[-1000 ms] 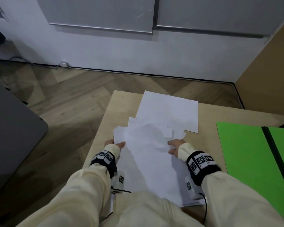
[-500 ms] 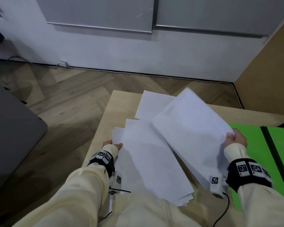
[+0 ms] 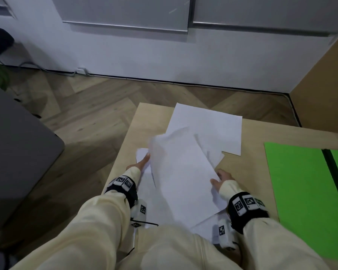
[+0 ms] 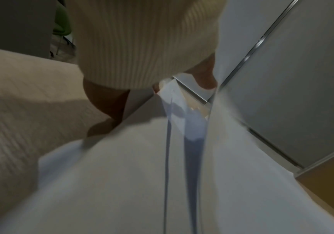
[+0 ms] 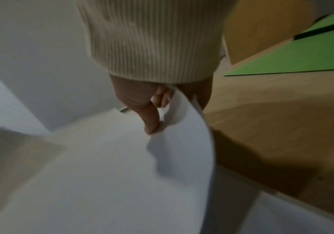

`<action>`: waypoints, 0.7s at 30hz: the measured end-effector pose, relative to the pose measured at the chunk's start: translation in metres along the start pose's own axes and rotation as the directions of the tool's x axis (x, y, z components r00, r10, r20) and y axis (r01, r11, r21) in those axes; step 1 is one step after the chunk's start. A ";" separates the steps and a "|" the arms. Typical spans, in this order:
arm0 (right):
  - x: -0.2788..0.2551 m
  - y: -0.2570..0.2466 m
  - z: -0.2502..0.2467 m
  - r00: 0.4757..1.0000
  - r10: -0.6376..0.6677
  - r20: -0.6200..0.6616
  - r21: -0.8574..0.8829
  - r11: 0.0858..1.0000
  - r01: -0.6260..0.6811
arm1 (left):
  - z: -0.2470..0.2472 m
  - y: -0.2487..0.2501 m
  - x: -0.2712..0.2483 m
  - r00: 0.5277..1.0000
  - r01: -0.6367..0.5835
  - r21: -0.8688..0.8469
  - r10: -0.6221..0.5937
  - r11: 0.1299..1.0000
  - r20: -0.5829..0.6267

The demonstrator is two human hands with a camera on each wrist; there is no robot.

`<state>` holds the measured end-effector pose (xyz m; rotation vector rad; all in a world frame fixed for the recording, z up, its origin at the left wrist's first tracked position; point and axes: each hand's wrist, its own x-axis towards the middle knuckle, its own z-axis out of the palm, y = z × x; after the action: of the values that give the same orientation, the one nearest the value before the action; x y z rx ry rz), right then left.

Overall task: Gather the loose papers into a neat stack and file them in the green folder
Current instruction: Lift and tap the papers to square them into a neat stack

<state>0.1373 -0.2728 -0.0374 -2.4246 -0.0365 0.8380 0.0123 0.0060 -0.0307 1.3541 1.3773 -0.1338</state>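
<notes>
A person in cream sleeves is working at a pale wooden counter [image 3: 248,168], the right hand [image 3: 220,180] pinching the near edge of a curling white sheet [image 3: 183,172] while the left hand [image 3: 141,162] is lying flat, fingers straight, against the loose papers [image 3: 144,193] beneath. Light, limp and slippery, the sheets look best squared by their edges. Farther off, one more page [image 3: 207,123] is lying flat; the green folder [image 3: 297,182] is waiting open to the right.
</notes>
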 end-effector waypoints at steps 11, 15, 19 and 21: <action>0.034 -0.016 -0.045 0.997 -0.081 -0.007 -0.234 0.969 0.077 | 0.016 -0.005 0.005 0.996 0.083 0.219 -0.072 0.972 -0.059; 0.037 -0.024 -0.061 0.996 0.064 0.070 -0.493 0.870 -0.021 | 0.015 -0.002 0.003 0.998 0.061 0.318 -0.051 0.946 -0.038; 0.039 -0.015 -0.055 0.999 0.042 0.009 -0.631 0.775 -0.027 | 0.012 -0.002 0.005 0.999 0.021 0.327 -0.011 0.945 -0.030; 0.042 -0.012 -0.057 1.000 -0.002 -0.018 -0.638 0.770 -0.010 | 0.013 -0.003 0.008 1.000 0.019 0.365 -0.013 0.931 -0.020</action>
<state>0.2058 -0.2826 -0.0180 -3.0687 -0.3688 0.9118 0.0204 0.0007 -0.0423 1.6538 1.4243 -0.4079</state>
